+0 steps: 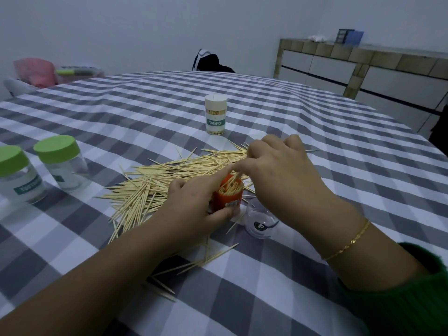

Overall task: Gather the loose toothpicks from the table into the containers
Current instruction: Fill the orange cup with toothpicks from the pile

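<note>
Checked grey-and-white cloth covers the table (315,132), with pale walls and a tiled sideboard (363,69) beyond its far right corner. Loose toothpicks (155,185) lie in a wide heap at the middle of the surface, with strays trailing toward the near edge. I judge them very light, stiff, thin and sharp at both ends; they roll and snap easily, so they are best pinched in small bunches at mid-length, all lying one way. My left hand (194,207) grips the orange container (229,194), upright and partly filled, beside the heap. My right hand (278,170) hangs over its mouth, fingertips pinching a few picks going in. A clear cap (260,221) lies on the cloth just right of the container. A white-capped container (215,115), full, stands toward the far edge. Two green-lidded jars (38,168) stand near the left edge, both closed.
</note>
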A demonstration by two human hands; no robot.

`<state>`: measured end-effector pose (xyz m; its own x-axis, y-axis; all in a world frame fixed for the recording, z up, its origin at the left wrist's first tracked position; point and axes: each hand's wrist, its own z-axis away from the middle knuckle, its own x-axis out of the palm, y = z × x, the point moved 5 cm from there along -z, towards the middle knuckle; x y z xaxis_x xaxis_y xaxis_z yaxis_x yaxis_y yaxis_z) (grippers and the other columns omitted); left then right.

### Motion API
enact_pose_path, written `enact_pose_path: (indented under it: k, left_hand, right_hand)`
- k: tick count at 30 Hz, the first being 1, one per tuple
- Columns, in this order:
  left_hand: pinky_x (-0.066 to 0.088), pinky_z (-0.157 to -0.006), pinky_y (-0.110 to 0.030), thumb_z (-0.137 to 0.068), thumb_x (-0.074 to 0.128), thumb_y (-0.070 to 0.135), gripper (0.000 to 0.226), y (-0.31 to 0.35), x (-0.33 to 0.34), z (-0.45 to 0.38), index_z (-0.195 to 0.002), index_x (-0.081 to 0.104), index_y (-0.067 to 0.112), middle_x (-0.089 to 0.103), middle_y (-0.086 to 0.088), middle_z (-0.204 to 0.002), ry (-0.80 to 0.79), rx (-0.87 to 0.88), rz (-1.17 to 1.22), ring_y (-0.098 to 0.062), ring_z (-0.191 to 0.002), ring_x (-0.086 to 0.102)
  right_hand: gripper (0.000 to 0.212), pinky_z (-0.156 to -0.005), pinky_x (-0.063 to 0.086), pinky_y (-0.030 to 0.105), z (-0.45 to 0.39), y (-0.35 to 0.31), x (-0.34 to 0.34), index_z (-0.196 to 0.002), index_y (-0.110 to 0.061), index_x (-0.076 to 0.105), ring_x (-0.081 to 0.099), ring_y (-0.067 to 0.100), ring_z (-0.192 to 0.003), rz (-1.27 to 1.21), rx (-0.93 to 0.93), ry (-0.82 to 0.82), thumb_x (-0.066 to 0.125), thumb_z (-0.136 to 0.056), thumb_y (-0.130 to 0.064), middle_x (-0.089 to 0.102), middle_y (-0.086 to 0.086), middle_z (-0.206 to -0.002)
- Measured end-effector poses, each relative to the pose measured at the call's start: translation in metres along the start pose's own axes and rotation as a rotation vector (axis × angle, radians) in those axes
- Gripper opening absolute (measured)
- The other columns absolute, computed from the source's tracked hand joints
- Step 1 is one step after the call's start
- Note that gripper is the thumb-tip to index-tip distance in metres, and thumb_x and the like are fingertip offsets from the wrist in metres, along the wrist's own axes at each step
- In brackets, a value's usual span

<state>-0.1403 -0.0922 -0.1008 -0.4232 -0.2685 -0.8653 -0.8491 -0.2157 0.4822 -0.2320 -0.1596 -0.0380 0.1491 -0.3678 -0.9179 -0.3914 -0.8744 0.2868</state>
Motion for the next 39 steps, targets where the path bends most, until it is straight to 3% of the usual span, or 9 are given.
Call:
enact_pose_path:
  k: [8,11,15,18,21,23,27,32,39]
  left_hand:
    - [0.011,-0.083,-0.018,-0.087,0.057,0.044,0.095,0.004,-0.001,0.002,-0.148,-0.015,0.027,0.043,0.013,-0.128,0.019,-0.032,0.096,0.013,-0.077,0.013]
    - [0.011,-0.078,-0.019,-0.086,0.058,0.045,0.098,0.005,-0.002,0.004,-0.147,-0.018,0.028,0.044,0.011,-0.138,0.011,-0.055,0.108,0.01,-0.07,0.012]
    - [0.008,-0.074,-0.021,-0.087,0.057,0.047,0.095,0.006,-0.002,0.003,-0.147,-0.016,0.033,0.037,0.008,-0.147,-0.004,-0.068,0.077,0.011,-0.069,0.008]
    - [0.008,-0.078,-0.02,-0.086,0.056,0.049,0.092,0.003,-0.001,0.003,-0.146,-0.013,0.04,0.037,0.008,-0.147,-0.002,-0.042,0.06,0.008,-0.079,0.009]
    - [0.01,-0.098,-0.027,-0.082,0.058,0.056,0.095,-0.001,0.001,0.0,-0.146,-0.01,0.041,0.034,0.012,-0.148,0.04,0.001,0.036,-0.004,-0.123,0.026]
    - [0.009,-0.107,-0.034,-0.079,0.059,0.061,0.095,0.001,0.001,-0.002,-0.145,-0.009,0.043,0.028,0.017,-0.151,0.092,0.047,0.044,-0.003,-0.133,0.023]
    - [0.015,-0.11,-0.034,-0.073,0.048,0.068,0.085,0.012,-0.002,-0.003,-0.136,-0.005,0.05,0.026,0.019,-0.151,0.201,0.161,0.115,0.012,-0.125,0.016]
    - [0.014,-0.1,-0.023,-0.083,0.042,0.05,0.067,0.022,0.0,-0.003,-0.133,-0.003,0.05,0.026,0.024,-0.144,0.182,0.245,0.033,0.03,-0.106,0.004]
    - [0.016,-0.092,-0.014,-0.089,0.04,0.045,0.065,0.017,0.004,-0.008,-0.143,0.005,0.039,0.05,0.011,-0.135,0.24,0.337,-0.005,0.002,-0.118,0.033]
  right_hand:
    - [0.056,-0.101,0.032,0.033,-0.005,-0.019,0.012,-0.139,-0.013,0.042,0.04,0.024,-0.124,-0.238,-0.098,-0.069,0.06,-0.087,-0.015,0.045,0.007,-0.133]
    - [0.072,-0.108,0.032,0.03,-0.008,-0.011,0.012,-0.149,-0.025,0.025,0.03,0.017,-0.135,-0.563,0.048,-0.144,0.056,-0.088,-0.001,0.032,-0.003,-0.149]
    - [0.063,-0.105,0.036,0.027,-0.009,0.017,0.018,-0.141,-0.023,0.041,0.043,0.012,-0.128,-0.854,0.22,0.038,0.034,-0.088,0.011,0.048,-0.003,-0.14]
    - [0.059,-0.102,0.04,0.031,-0.011,0.043,0.038,-0.138,-0.022,0.047,0.047,0.017,-0.123,-0.821,0.329,0.052,0.032,-0.09,0.009,0.052,0.001,-0.136]
    - [0.056,-0.103,0.039,0.033,-0.013,0.067,0.064,-0.139,-0.023,0.045,0.044,0.021,-0.127,-0.741,0.445,-0.011,0.035,-0.092,0.005,0.046,0.003,-0.142]
    - [0.052,-0.102,0.034,0.028,-0.01,0.079,0.079,-0.14,-0.023,0.044,0.042,0.021,-0.129,-0.719,0.51,-0.04,0.041,-0.094,0.0,0.043,0.002,-0.144]
    - [0.049,-0.111,0.024,0.031,-0.008,0.081,0.089,-0.143,-0.017,0.038,0.033,0.02,-0.135,-0.674,0.466,-0.054,0.044,-0.095,-0.012,0.037,0.005,-0.149]
    - [0.074,-0.118,0.003,0.045,-0.012,0.062,0.091,-0.15,-0.023,0.016,0.01,0.016,-0.144,-0.601,0.312,-0.204,0.054,-0.087,-0.028,0.019,0.001,-0.157]
    - [0.065,-0.115,-0.008,0.05,-0.022,0.05,0.103,-0.151,-0.024,0.007,0.004,0.014,-0.146,-0.483,0.243,-0.218,0.039,-0.096,-0.037,0.014,-0.001,-0.158]
